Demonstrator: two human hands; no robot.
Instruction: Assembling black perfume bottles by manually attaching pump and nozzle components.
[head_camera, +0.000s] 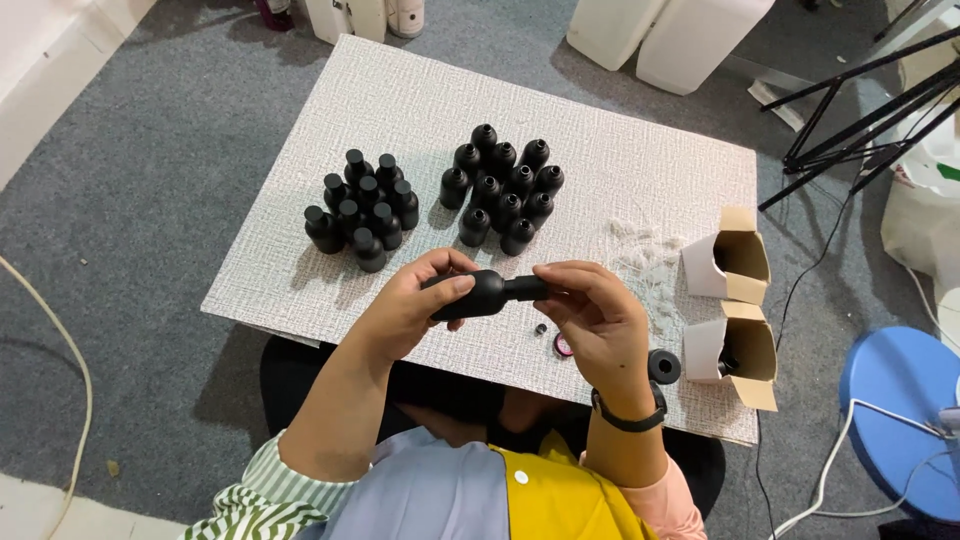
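Fingers (455, 285) of the left hand (415, 305) wrap the fat body of a black bottle (488, 292), curled closed around it. Right hand (598, 315) fingers pinch shut on the bottle's narrow neck end. Bottle lies sideways, held in the air between both hands, just above the near edge of the table (640, 150). Black wristband (628, 415) on the right wrist.

On the table, beyond the hands: a cluster of capped black bottles (362, 210) at left, a second cluster of round-topped black bottles (503, 190) beside it, both standing upright. Under the right hand, a small pink ring (563, 345) and a tiny dark ring (541, 329) lie on the table. A black cap (664, 366) sits right of the wrist. Two open cardboard boxes (738, 305) at the right edge, tipped on their sides. Blue stool (900, 420) on the floor far right.
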